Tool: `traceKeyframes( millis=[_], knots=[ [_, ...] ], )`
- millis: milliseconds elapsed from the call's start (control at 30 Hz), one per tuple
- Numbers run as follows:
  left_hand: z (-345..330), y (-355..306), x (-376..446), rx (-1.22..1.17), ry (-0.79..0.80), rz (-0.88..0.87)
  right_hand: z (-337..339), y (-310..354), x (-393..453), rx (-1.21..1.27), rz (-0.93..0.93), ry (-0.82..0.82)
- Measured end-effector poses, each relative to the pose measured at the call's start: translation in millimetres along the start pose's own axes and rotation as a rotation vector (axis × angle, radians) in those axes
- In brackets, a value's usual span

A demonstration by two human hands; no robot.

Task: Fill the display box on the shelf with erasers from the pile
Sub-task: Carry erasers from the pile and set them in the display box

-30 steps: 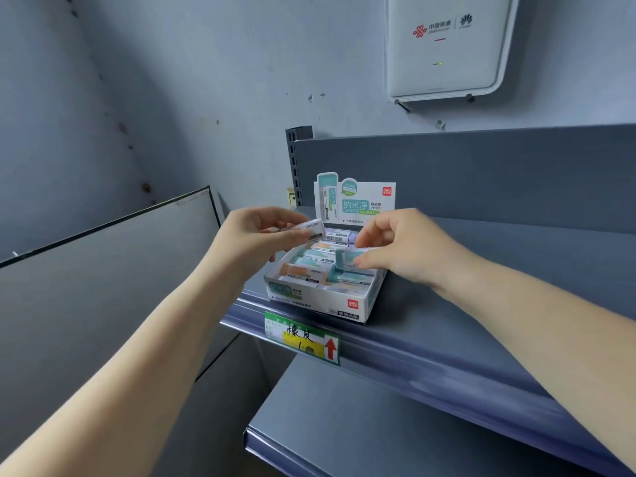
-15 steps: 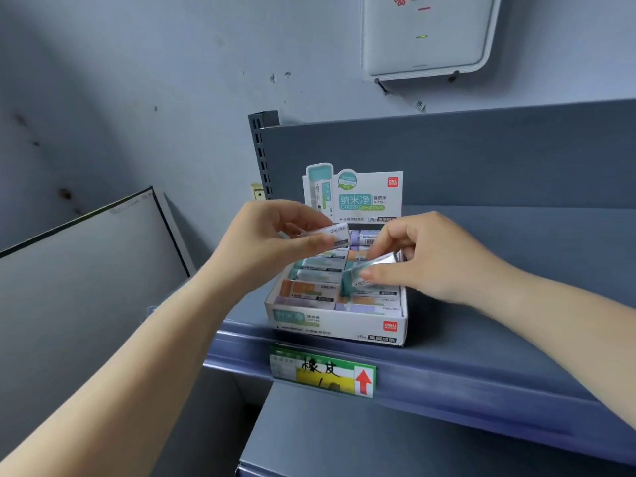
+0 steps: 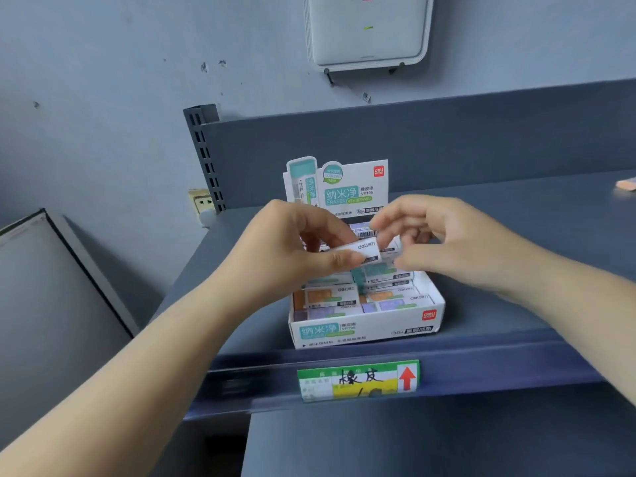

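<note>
The white display box (image 3: 364, 330) stands on the grey shelf (image 3: 516, 325), with several erasers lying in rows inside and its printed header card (image 3: 344, 187) upright at the back. Just above the box, my left hand (image 3: 292, 253) pinches a white-sleeved eraser (image 3: 363, 251). My right hand (image 3: 447, 242) is beside it, thumb and forefinger at the eraser's right end; the blur hides whether they grip it. A teal eraser (image 3: 358, 278) stands on end among the rows in the box.
One orange eraser (image 3: 626, 184) lies at the shelf's far right. A green and yellow price label (image 3: 358, 380) sits on the front rail. A white router (image 3: 368, 29) hangs on the wall above; a grey panel (image 3: 51, 287) leans at the left. A lower shelf (image 3: 413, 442) lies beneath.
My right hand has let go of the teal eraser, which now stands in the box, and moved up to the eraser in my left hand. The view has tilted down.
</note>
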State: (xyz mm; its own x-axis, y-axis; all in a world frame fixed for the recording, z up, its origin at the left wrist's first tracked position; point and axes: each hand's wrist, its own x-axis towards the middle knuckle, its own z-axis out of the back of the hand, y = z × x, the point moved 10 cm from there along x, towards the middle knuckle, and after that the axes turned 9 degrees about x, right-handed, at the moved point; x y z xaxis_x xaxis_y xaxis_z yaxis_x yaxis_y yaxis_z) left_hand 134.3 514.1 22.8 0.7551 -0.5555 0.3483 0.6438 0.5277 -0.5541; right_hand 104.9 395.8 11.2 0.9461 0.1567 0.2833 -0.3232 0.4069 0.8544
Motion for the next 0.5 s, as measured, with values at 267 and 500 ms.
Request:
traceKeyframes(
  millis=[267, 500],
  knots=[
    [4, -5, -5, 0.118, -0.013, -0.053, 1, 0, -5, -0.088, 0.033, 0.018],
    [5, 8, -23, 0.235, 0.059, -0.018, 6, -1, -7, -0.225, 0.012, 0.126]
  ],
)
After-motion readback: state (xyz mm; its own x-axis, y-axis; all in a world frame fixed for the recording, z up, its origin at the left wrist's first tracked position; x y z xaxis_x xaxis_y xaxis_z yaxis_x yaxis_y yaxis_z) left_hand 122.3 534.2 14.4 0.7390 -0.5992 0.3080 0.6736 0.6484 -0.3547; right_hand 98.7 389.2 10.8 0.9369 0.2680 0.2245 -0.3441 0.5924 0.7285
